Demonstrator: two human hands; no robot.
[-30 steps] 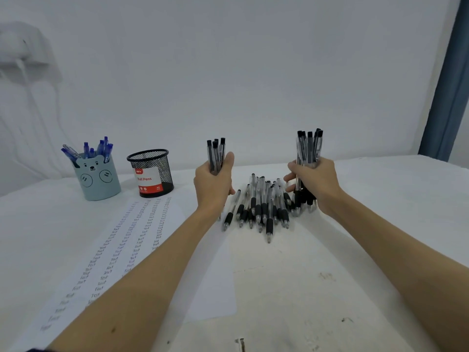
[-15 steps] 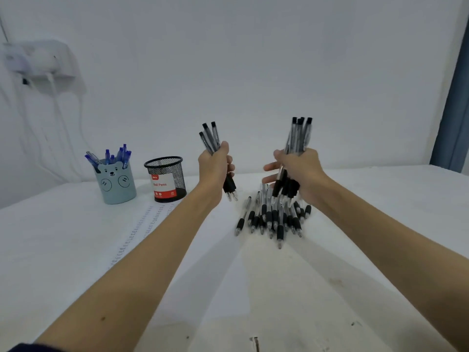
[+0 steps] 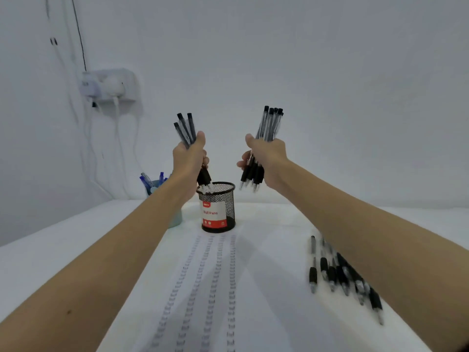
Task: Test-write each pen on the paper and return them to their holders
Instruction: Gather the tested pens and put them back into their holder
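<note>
Head view, the only one I have: my left hand (image 3: 189, 154) is clenched around a small bundle of black pens (image 3: 184, 129), held upright with the writing tips pointing down. Those tips sit right at the near-left rim of the black mesh holder (image 3: 218, 208), which stands on the white table (image 3: 50, 250) and carries a red and white label reading "Ball Pens". I cannot tell whether the tips touch the rim or hang just above it.

My right hand (image 3: 266, 158) grips a larger bundle of black pens (image 3: 270, 123), also tips down, raised to the right of the holder and apart from it.

Behind my left forearm I see a pale blue cup (image 3: 175, 219), mostly hidden, with blue pens (image 3: 146, 179) sticking out of it. A sheet of paper (image 3: 253, 288) with four columns of test scribbles runs from the holder toward me. More loose black pens (image 3: 330, 273) lie on the table at the right, partly covered by my right forearm. A wall socket (image 3: 109, 85) with plugged-in cables sits on the wall at upper left.
</note>
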